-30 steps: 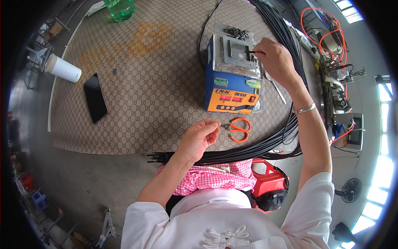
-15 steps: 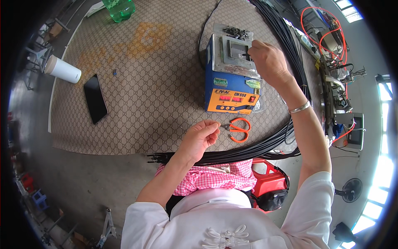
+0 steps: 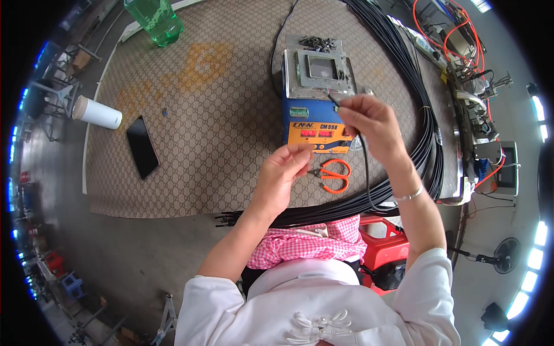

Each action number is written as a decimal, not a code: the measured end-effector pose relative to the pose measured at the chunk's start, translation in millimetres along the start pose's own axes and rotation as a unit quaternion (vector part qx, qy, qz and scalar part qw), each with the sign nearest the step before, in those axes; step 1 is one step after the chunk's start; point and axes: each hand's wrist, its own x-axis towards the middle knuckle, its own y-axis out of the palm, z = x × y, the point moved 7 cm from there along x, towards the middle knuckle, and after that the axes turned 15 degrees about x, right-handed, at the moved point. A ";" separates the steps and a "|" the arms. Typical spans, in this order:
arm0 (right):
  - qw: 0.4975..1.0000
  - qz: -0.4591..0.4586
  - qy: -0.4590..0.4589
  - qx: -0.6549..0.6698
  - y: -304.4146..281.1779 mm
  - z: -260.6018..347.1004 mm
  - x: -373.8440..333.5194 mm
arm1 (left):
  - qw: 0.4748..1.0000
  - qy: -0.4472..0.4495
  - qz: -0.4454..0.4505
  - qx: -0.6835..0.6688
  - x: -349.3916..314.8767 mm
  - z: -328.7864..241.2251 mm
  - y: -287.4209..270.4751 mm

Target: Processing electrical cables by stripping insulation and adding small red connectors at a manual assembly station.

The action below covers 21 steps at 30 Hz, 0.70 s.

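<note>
My right hand (image 3: 374,126) pinches a black cable (image 3: 367,167) close to its end. The cable's thin tip points toward the front edge of a solder pot (image 3: 318,109), a blue box with an orange front panel and a square well on top. Dark scraps (image 3: 319,43) lie behind the well. In front of the panel, my left hand (image 3: 281,176) has thumb and forefinger pressed together; whatever is between them is too small to make out. Beside it lie small orange-handled scissors (image 3: 334,176), apart from the fingers.
A thick bundle of black cables (image 3: 428,130) curves along the table's right side and near edge. Left on the patterned tabletop (image 3: 213,127) are a phone (image 3: 142,147), a white cup (image 3: 98,112) and a green bottle (image 3: 158,23). A red stool (image 3: 384,245) stands below.
My right hand has come back from above the pot's well toward me, and the black cable in it now shows. The left hand has shifted slightly up toward the panel.
</note>
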 end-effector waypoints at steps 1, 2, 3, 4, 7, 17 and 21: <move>0.998 0.017 0.003 0.056 1.3 -8.3 -6.4 | 1.000 0.025 0.002 -0.001 2.4 -5.0 2.3; 0.998 0.017 -0.007 0.067 3.1 -11.1 -12.3 | 0.999 0.034 -0.002 0.002 3.8 -9.6 4.5; 0.997 0.015 -0.018 0.077 4.7 -12.9 -17.7 | 0.999 0.042 -0.002 0.004 5.7 -14.9 9.1; 0.996 0.013 -0.029 0.087 5.2 -13.6 -20.9 | 0.999 0.050 -0.003 0.006 6.7 -19.3 12.7; 0.997 -0.009 -0.082 -0.013 -1.0 -2.8 -20.7 | 0.999 0.040 0.006 -0.006 4.6 -18.1 18.7; 0.936 -0.027 -0.181 -0.300 -18.9 31.2 40.4 | 0.997 -0.061 0.026 -0.033 -5.4 28.5 14.8; 0.917 -0.025 -0.158 -0.366 -16.0 26.4 59.0 | 0.996 -0.080 0.022 -0.042 -7.6 36.4 9.8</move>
